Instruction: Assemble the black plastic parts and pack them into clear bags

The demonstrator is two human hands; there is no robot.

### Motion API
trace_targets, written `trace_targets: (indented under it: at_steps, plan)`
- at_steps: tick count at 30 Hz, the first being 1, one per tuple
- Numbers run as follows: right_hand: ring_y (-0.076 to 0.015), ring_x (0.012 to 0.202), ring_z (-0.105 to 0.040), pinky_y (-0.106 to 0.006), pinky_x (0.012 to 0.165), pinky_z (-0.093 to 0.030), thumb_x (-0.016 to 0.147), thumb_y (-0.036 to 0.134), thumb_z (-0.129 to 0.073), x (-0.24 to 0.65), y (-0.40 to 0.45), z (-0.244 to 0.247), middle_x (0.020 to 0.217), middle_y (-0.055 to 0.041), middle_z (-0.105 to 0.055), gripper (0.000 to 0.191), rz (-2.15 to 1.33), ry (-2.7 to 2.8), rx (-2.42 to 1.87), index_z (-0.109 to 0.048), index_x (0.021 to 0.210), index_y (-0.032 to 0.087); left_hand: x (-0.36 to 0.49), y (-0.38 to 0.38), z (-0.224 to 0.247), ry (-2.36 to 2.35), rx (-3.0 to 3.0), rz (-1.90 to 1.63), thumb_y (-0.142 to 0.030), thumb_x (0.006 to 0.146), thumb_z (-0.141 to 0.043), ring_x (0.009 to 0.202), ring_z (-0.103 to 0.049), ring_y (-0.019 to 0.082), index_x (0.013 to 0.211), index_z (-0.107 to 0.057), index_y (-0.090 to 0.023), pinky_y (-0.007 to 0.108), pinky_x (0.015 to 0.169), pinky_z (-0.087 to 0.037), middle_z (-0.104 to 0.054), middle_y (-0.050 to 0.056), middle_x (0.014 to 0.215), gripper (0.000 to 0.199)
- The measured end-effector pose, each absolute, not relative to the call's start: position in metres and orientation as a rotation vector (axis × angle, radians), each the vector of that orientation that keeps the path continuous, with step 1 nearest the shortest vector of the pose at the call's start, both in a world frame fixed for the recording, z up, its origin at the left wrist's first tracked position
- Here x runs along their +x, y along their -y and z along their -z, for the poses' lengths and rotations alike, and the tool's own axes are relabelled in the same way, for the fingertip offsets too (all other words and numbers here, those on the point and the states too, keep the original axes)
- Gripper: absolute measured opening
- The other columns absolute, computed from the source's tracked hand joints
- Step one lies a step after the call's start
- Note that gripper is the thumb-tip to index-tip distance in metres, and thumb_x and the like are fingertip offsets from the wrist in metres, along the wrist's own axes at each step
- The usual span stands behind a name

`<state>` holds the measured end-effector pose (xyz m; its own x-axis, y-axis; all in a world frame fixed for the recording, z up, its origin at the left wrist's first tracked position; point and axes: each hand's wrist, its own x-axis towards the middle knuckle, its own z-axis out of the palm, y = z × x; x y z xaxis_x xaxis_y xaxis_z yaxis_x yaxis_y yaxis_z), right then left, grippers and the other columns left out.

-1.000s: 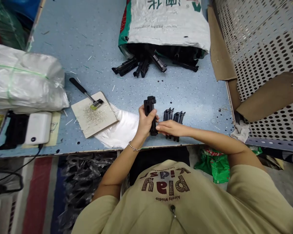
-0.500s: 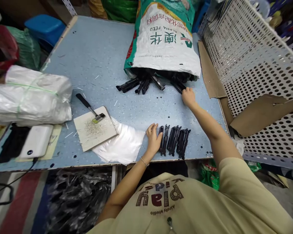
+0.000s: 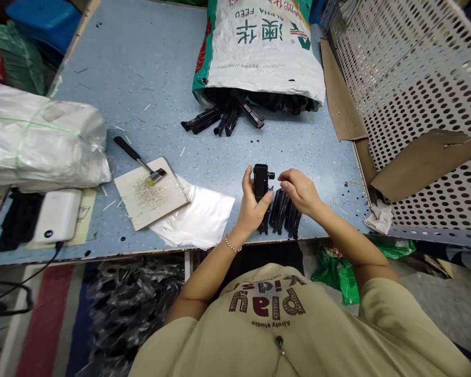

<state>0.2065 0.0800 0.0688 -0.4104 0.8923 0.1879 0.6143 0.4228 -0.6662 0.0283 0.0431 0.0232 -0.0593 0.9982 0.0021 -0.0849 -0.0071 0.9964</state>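
Observation:
My left hand [image 3: 253,209] is closed around a black plastic clamp-like part [image 3: 260,180], held upright above the table, with a small knob [image 3: 271,176] sticking out of its right side. Just right of that knob is my right hand [image 3: 301,192], its fingers curled together and a narrow gap between fingertips and knob; whether anything is pinched in them is hidden. Beneath my hands, similar black parts [image 3: 278,212] lie side by side near the table's front edge, partly covered by the hands.
A white and green feed sack [image 3: 265,63] lies at the back, with more black parts [image 3: 230,118] spilling from its mouth. To the left are a board [image 3: 141,201] with a black-handled brush-like tool [image 3: 135,157], white plastic sheets [image 3: 204,217] and a wrapped bundle [image 3: 43,139]. A perforated panel [image 3: 408,84] borders the right.
My right hand has come back from the sack's mouth to beside my left hand. A black part is now held up in my left hand, which earlier rested against the row. The view has shifted slightly.

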Motion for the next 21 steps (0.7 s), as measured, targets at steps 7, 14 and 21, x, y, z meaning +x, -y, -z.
trace_targets:
  at_steps: [7,14,21]
  plan:
    - [-0.0144,0.056,-0.037,-0.029,0.055,-0.035,0.100,0.068,-0.040,0.174,-0.084,-0.062,0.063,0.0041,-0.040,0.049,-1.515,1.721,-1.106,-0.043,0.077,0.025,0.011,-0.014,-0.032,-1.282,1.418,-1.286,-0.044,0.091,-0.070,0.135,-0.057,0.032,0.144,-0.034,-0.024,0.048,0.110,-0.050,-0.051,0.018,0.146,0.067]
    - [-0.0211,0.072,-0.049,-0.033,0.063,-0.041,0.099,0.069,-0.047,0.179,-0.091,-0.084,0.076,-0.0051,-0.055,0.048,-1.042,2.305,-1.100,-0.053,0.083,0.024,-0.018,-0.014,-0.054,-1.177,1.055,-1.003,-0.038,0.088,-0.074,0.074,-0.070,0.017,0.136,-0.040,-0.027,0.036,0.069,-0.060,-0.061,0.008,0.120,0.060]
    - [-0.0167,0.058,-0.038,-0.028,0.051,-0.037,0.098,0.064,-0.053,0.181,-0.088,-0.091,0.058,0.0026,-0.037,0.051,-1.205,2.326,-0.957,-0.044,0.063,0.028,-0.014,-0.006,-0.068,-1.119,0.937,-0.834,-0.036,0.089,-0.070,0.062,-0.068,0.016,0.128,-0.043,-0.025,0.032,0.056,-0.056,-0.063,0.004,0.100,0.049]
